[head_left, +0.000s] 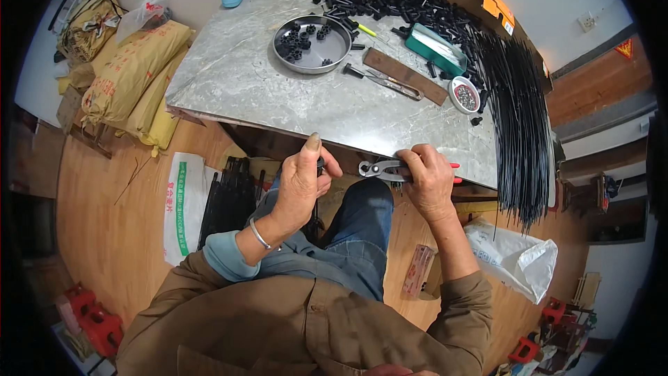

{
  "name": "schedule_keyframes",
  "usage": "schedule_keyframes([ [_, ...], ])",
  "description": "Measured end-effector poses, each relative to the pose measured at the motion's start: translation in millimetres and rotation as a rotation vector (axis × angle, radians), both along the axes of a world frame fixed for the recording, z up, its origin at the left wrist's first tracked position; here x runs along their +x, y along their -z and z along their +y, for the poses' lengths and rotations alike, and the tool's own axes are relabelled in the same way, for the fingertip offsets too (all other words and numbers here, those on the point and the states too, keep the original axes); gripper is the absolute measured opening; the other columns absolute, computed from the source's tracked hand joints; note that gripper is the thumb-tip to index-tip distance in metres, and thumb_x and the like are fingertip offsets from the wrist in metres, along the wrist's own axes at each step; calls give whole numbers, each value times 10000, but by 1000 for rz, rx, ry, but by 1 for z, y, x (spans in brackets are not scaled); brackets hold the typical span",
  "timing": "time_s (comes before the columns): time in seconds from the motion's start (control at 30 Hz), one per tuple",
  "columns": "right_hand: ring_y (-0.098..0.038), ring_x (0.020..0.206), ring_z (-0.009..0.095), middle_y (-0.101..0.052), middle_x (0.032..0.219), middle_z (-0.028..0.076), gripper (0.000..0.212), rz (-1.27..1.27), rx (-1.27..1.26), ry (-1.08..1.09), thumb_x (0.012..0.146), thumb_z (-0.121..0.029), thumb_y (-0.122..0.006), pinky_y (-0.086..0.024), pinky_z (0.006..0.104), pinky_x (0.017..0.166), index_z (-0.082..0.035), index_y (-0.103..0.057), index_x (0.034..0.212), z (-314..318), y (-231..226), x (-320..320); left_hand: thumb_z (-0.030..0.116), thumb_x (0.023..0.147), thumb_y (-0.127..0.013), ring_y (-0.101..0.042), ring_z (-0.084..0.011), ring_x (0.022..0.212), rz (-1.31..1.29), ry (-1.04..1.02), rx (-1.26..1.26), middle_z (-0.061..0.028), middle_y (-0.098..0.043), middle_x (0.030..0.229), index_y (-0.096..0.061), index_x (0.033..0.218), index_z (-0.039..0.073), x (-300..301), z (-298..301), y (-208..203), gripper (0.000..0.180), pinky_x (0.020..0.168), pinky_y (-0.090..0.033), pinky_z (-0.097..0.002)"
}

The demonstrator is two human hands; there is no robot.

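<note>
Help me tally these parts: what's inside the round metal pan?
The round metal pan holds small black pieces, mostly clustered on its left; anything underneath them is covered from view.

left part of the table (229, 73) is the easy lane: open stone-look top from the left edge over to the round metal pan (335, 45), plus a free band along the front, with one small black part (476, 121) near its right end. back's a no-go, buried under a heap of black pieces (376, 3). right side's walled off by long black strands (518, 125), white cup (454, 99) just beside them. gap between left hand (299, 179) and right hand (429, 181)? narrow, pliers (390, 165) poke into it.
</note>
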State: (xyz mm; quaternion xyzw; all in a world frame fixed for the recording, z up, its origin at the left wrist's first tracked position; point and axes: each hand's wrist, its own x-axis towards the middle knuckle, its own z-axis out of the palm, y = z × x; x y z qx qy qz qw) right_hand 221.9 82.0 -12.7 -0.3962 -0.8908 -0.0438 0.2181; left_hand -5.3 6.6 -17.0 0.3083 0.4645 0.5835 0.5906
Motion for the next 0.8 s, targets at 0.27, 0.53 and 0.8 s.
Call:
schedule_keyframes([
  [0.27, -575, 662, 235, -585, 823, 61, 160, 299, -113, 80, 746, -9, -657, -438, 321, 566, -72, -607, 884, -17, 9, -5, 573, 976, -342, -312, -43, 519, -5, 35, 65, 37, -353, 556, -573, 791, -9, 1, -13, 2, 653, 484, -260, -209],
  [0.53, -400, 581, 91, -469, 775, 19, 180, 1458, -1323, -75, 910, -222, -597, -347, 264, 545, -47, -557, 927, -70, -18, -39, 629, 923, -372, -437, -74, 734, 117, 183, 290, 6, -455, 857, -588, 1119, 14, 15, -25, -13, 681, 635, -374, -214],
  [0.8, -358, 581, 88, -400, 731, -11, 211, 1602, -1395, -92, 932, -251, -556, -327, 268, 547, -57, -531, 852, -88, -22, -66, 537, 969, -360, -455, -71, 783, 241, 146, 400, -19, -447, 932, -599, 1133, -12, 20, -41, -16, 620, 664, -389, -218],
])
